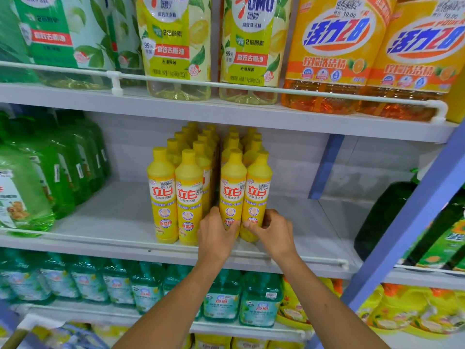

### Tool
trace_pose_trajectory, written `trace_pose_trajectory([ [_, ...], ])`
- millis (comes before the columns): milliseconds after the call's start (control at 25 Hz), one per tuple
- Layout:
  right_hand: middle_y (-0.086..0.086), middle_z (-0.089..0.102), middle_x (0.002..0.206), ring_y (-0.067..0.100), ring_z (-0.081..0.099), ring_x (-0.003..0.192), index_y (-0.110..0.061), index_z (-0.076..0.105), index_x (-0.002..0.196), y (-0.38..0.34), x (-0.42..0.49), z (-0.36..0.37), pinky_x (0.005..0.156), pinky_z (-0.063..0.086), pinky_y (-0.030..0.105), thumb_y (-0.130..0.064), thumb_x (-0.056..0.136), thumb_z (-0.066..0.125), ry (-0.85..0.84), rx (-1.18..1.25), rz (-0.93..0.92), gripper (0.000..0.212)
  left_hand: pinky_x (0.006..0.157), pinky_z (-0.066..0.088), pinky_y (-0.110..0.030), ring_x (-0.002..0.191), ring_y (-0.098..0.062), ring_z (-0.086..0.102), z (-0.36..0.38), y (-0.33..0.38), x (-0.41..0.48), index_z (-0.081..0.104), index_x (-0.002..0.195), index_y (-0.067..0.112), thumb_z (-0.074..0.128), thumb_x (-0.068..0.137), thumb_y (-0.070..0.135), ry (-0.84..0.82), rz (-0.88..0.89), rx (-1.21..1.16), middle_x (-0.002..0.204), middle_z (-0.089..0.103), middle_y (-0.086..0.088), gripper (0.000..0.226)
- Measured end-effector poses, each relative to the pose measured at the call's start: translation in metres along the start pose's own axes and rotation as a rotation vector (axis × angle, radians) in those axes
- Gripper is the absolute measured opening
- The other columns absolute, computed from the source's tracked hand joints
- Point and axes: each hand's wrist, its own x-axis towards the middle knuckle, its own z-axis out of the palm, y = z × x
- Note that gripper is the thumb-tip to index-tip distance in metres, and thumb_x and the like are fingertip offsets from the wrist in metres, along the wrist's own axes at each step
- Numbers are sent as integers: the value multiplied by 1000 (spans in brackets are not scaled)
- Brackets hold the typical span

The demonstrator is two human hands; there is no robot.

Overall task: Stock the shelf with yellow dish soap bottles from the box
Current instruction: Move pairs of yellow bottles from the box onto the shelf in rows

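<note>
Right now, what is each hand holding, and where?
The left hand grips one yellow bottle by its lower body; the right hand grips the neighbouring bottle likewise.

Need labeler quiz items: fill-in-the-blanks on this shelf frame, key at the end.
1. The left hand grips a bottle coloured ___.
2. The right hand grips the end bottle, at the front row's ___ end.
3. At the shelf front, yellow bottles stand ___ abreast.
4. The jugs at far left are ___.
Missing: yellow; right; four; green.
</note>
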Motion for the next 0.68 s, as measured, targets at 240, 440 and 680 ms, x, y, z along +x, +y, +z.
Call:
trace_pose_trajectory([
  [240,-3,74,108,12,68,91,-19,69,115,1,10,11,81,56,23,-43,80,82,-12,-6,-35,45,83,53,-39,104,-31,67,8,7,10,61,111,13,75,88,34,50,-73,21,112,71,-9,34],
  [440,2,72,109,14,63,86,-17,68,116,0,14,17,78,50,23,-43,80,83,-30,-63,0,47,83,54,-41,102,-33,68,11,4,19,61,108,11,73,89,33,55,-72,30,111,72,-11,32],
  [680,6,72,114,23,69,98,-14,65,117,0,23,25,87,57,34,-42,81,82,-21,-87,34,49,82,55,-42,99,-33,69,13,2,21,58,107,12,73,90,32,54,-60,24,108,72,-11,30],
])
